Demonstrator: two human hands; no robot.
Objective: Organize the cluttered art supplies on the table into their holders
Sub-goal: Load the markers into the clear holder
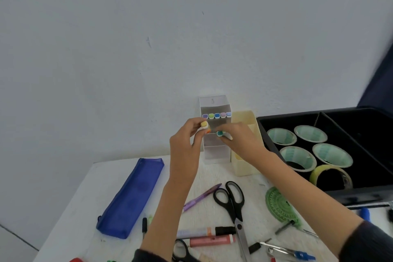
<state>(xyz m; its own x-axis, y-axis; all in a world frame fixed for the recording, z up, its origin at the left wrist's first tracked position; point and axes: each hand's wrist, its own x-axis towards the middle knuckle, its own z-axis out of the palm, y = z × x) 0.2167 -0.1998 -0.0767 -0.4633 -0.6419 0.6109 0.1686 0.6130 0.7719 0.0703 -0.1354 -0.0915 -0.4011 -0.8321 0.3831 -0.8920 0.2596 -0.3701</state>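
Observation:
A white tiered marker holder (214, 149) stands against the wall, with several colour-capped markers (217, 115) in its top tier. My left hand (187, 144) is raised in front of the holder and grips a yellow-capped marker (204, 125); an orange cap shows just beside it. My right hand (240, 140) holds a teal-capped marker (220, 133) at the holder's middle tier. Black scissors (232, 204), a purple pen (202, 197), a pink marker (212, 240) and a black-capped marker (206, 232) lie loose on the white table (85, 208).
A cream holder (244, 168) stands right of the white one. A black box (265, 134) at the right holds several tape rolls, and a yellow tape roll (330, 176) leans at its front. A blue pencil case (131, 198), green protractor (280, 204), compass (289, 252) and second scissors (180, 250) lie around.

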